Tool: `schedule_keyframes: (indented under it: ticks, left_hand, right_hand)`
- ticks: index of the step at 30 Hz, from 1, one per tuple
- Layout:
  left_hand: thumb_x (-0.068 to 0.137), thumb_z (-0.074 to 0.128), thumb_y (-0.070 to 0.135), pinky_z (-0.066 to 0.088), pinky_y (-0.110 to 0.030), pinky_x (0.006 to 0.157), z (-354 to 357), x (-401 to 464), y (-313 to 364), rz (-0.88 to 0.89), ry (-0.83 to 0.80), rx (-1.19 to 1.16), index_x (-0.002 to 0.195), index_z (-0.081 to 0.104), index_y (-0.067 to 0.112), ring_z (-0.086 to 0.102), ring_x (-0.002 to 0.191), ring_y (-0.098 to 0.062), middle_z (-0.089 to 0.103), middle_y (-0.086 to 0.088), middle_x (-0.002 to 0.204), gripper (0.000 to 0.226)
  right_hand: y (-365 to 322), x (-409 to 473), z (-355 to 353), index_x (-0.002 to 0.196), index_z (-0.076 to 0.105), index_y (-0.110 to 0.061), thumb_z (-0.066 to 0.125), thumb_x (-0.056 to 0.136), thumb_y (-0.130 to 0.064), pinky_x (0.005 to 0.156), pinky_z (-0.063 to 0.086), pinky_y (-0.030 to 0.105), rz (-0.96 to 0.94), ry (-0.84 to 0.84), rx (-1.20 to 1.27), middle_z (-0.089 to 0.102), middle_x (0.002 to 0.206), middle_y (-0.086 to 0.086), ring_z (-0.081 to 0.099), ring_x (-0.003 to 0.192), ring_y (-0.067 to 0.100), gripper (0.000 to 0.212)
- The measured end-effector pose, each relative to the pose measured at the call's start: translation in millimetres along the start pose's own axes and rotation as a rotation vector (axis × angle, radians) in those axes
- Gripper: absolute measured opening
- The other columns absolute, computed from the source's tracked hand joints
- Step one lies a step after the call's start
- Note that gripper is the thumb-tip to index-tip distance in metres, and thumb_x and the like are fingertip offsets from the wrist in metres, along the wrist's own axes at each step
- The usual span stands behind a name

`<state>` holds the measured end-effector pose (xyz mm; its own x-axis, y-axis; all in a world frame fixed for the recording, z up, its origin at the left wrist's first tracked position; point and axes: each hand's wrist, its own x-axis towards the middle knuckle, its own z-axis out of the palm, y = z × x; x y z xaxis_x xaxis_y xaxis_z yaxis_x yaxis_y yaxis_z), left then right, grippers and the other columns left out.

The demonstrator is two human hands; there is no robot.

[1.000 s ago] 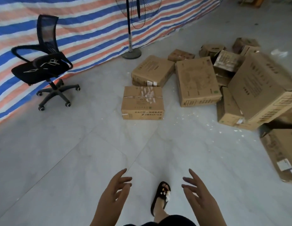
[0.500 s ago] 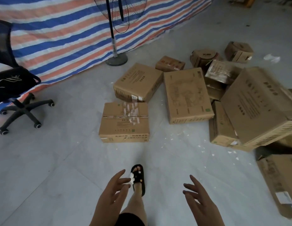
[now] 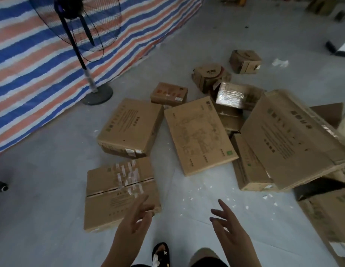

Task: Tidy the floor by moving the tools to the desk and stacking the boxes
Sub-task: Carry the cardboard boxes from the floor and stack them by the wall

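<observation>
"What kind of place is this?"

"It looks like a storeroom or a warehouse. The floor (image 3: 42, 199) is bare grey, hard and wide, with little white bits of rubbish on it."

"What else tells you that?"

"Lots of brown cardboard boxes (image 3: 196, 135) lie all over the floor, some flat, some leaning on each other, some with torn tape. More boxes (image 3: 320, 5) sit far away at the back. A big striped plastic sheet (image 3: 33, 74), blue, orange and white, hangs down like a wall."

"Anything more?"

"A tall black fan (image 3: 77, 22) on a pole stands by the sheet, the big kind you see in work places."
</observation>
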<state>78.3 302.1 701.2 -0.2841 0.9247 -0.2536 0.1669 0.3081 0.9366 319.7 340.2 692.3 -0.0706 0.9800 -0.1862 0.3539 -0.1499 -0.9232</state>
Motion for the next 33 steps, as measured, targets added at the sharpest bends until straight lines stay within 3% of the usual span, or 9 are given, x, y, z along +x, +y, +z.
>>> schedule_keyframes:
  ticks: [6, 10, 13, 19, 22, 26, 29, 31, 33]
  left_hand:
    - [0.090, 0.053, 0.001, 0.050, -0.015, 0.073, 29.0, 91.6, 22.7, -0.055, -0.081, 0.019, 0.113, 0.052, 0.036, 0.067, 0.092, -0.007, 0.069, 0.004, 0.102, 0.042]
    - [0.089, 0.052, -0.003, 0.049, -0.011, 0.070, 76.2, 162.6, 44.9, -0.046, -0.091, 0.012, 0.110, 0.052, 0.033, 0.067, 0.093, -0.014, 0.068, 0.000, 0.102, 0.042]
    - [0.090, 0.054, -0.001, 0.048, -0.015, 0.074, 128.5, 220.9, 56.4, -0.053, -0.106, 0.016, 0.109, 0.052, 0.035, 0.066, 0.091, -0.004, 0.069, 0.003, 0.099, 0.041]
    - [0.093, 0.052, 0.012, 0.049, -0.018, 0.079, 250.7, 329.6, 92.5, -0.148, -0.176, 0.034, 0.116, 0.049, 0.035, 0.064, 0.097, -0.012, 0.064, 0.010, 0.106, 0.033]
    - [0.095, 0.051, 0.020, 0.047, -0.010, 0.075, 316.7, 394.4, 93.2, -0.199, -0.233, 0.107, 0.118, 0.047, 0.037, 0.061, 0.097, -0.003, 0.061, 0.015, 0.107, 0.029]
    - [0.095, 0.051, 0.023, 0.044, -0.006, 0.072, 397.5, 481.8, 56.3, -0.264, -0.258, 0.187, 0.122, 0.046, 0.030, 0.056, 0.095, 0.003, 0.057, 0.016, 0.103, 0.028]
    - [0.095, 0.047, 0.034, 0.040, -0.018, 0.093, 462.8, 536.3, -15.1, -0.173, -0.300, 0.335, 0.136, 0.040, 0.024, 0.051, 0.115, -0.007, 0.052, 0.011, 0.120, 0.042]
    - [0.089, 0.034, 0.051, 0.033, -0.024, 0.106, 506.5, 559.8, -71.4, -0.087, -0.367, 0.496, 0.143, 0.030, 0.025, 0.038, 0.129, -0.011, 0.042, 0.006, 0.136, 0.060]
    - [0.078, 0.034, 0.057, 0.038, -0.039, 0.107, 543.1, 577.0, -123.9, 0.040, -0.432, 0.755, 0.141, 0.033, 0.027, 0.041, 0.130, -0.018, 0.043, 0.001, 0.139, 0.070]
  right_hand:
    - [5.9, 83.8, -30.1, 0.110, 0.049, -0.067, 0.060, 0.086, 0.000, 0.071, 0.045, 0.003, 0.105, 0.081, -0.005, 0.068, 0.103, -0.019, 0.063, 0.090, -0.006, 0.072]
    - [19.9, 155.5, -66.2, 0.115, 0.048, -0.050, 0.060, 0.088, -0.003, 0.068, 0.043, 0.000, 0.138, 0.102, 0.005, 0.059, 0.102, -0.038, 0.060, 0.090, -0.011, 0.055]
    - [32.9, 219.6, -105.1, 0.114, 0.043, -0.047, 0.057, 0.089, -0.005, 0.069, 0.044, 0.001, 0.172, 0.096, 0.005, 0.057, 0.103, -0.041, 0.061, 0.089, -0.012, 0.051]
    - [54.0, 349.0, -205.8, 0.119, 0.043, -0.043, 0.057, 0.090, -0.012, 0.069, 0.045, 0.001, 0.282, 0.045, -0.060, 0.066, 0.100, -0.027, 0.057, 0.089, -0.019, 0.044]
    - [83.7, 422.7, -241.9, 0.129, 0.042, -0.030, 0.057, 0.091, -0.012, 0.067, 0.045, 0.005, 0.362, -0.010, -0.126, 0.060, 0.104, -0.019, 0.059, 0.086, -0.014, 0.045]
    - [146.2, 520.3, -250.0, 0.131, 0.047, -0.015, 0.057, 0.091, -0.007, 0.062, 0.040, 0.000, 0.426, -0.020, -0.205, 0.063, 0.096, -0.003, 0.060, 0.080, 0.001, 0.042]
    - [227.0, 601.0, -232.0, 0.120, 0.055, -0.011, 0.054, 0.093, -0.007, 0.055, 0.040, 0.001, 0.512, 0.042, -0.155, 0.062, 0.093, 0.005, 0.059, 0.082, 0.016, 0.027]
    - [296.5, 650.5, -215.0, 0.116, 0.056, -0.015, 0.051, 0.095, -0.014, 0.056, 0.039, 0.002, 0.559, 0.068, -0.148, 0.061, 0.093, 0.000, 0.057, 0.081, 0.010, 0.022]
    - [369.7, 696.6, -198.3, 0.122, 0.055, -0.015, 0.048, 0.097, -0.019, 0.060, 0.039, 0.011, 0.566, 0.055, -0.189, 0.060, 0.098, 0.001, 0.053, 0.075, 0.007, 0.026]
